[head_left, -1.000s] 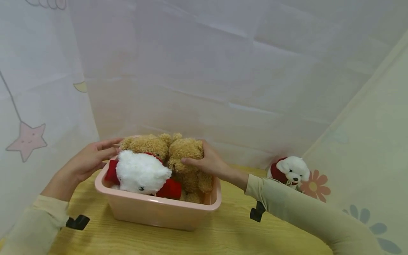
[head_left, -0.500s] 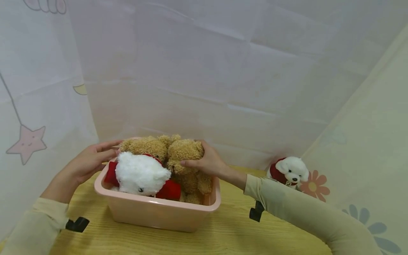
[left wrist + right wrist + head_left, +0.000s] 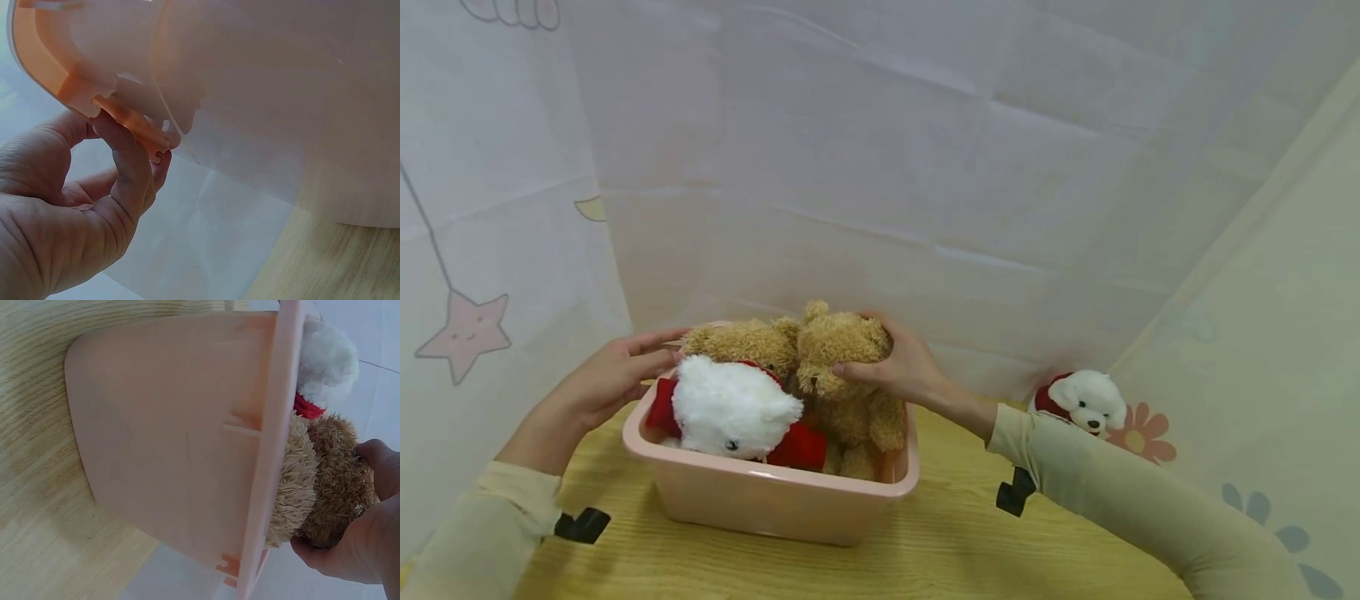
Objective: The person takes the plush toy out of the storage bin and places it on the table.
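A pink plastic tub holds several plush toys. My left hand grips its left end; in the left wrist view the fingers curl under the rim. My right hand holds a brown teddy bear by the head, thumb in front and fingers behind. The bear stands upright at the tub's right end, its lower body still inside. Beside it are another brown teddy bear at the back and a white plush toy in red clothing, leaning face down at the front left.
A white plush dog in red sits at the right, against the wall behind my right forearm. The wooden table carries the tub. Pale cloth walls with printed drawings rise close behind and at both sides.
My right hand has lifted the brown teddy bear slightly, and its head now stands higher than the bear beside it. My left hand and the tub have stayed in place.
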Demonstrator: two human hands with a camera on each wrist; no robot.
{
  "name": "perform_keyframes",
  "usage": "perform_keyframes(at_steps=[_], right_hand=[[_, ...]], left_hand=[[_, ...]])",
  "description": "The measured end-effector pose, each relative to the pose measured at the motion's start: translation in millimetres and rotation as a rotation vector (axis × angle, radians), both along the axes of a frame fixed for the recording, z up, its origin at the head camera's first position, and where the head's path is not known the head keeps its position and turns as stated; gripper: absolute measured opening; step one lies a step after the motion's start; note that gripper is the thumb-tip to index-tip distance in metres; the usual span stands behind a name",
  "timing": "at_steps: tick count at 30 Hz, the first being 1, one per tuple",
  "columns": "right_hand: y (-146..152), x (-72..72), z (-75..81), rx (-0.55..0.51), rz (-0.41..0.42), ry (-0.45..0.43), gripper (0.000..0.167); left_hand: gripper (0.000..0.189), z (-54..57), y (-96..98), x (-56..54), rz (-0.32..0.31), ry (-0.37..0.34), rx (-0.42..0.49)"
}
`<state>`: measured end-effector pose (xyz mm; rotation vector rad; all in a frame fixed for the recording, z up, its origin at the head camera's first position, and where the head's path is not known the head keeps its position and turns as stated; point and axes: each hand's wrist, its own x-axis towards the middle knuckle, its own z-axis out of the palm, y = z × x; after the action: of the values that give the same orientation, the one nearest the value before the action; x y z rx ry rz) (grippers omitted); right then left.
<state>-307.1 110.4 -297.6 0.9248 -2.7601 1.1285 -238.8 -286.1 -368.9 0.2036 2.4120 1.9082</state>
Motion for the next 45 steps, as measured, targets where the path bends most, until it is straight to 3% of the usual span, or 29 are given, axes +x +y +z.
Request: perform_keyframes(at_steps=[13,29,35,40,45], right_hand=[[12.8,6.2,33.9,-0.023,-0.005,0.098,0.087],[26.8,7.8,65.5,-0.093,-0.004,0.138,0.089],[32.3,2.6,78.1,-0.191,0.048,0.101,0.083],[41.6,-1.7,96.6,-0.358,0.138,0.008,0.075],[53.5,-7.6,113.3,-0.468,0.206,0.067,0.071]], left_hand=[[0.068,-1.2,5.0,-5.2,-0.012,0.005,-0.017],[0.067,-2.5,4.4,-10.0,-0.021,0.024,-0.039],[0.065,-4.2,4.3,-12.6,-0.03,0.037,-0.043],[0.065,-4.4,7.0,-15.9,-0.034,0.043,-0.033],[0.066,-3.9,8.4,-17.7,-0.038,0.04,-0.03]])
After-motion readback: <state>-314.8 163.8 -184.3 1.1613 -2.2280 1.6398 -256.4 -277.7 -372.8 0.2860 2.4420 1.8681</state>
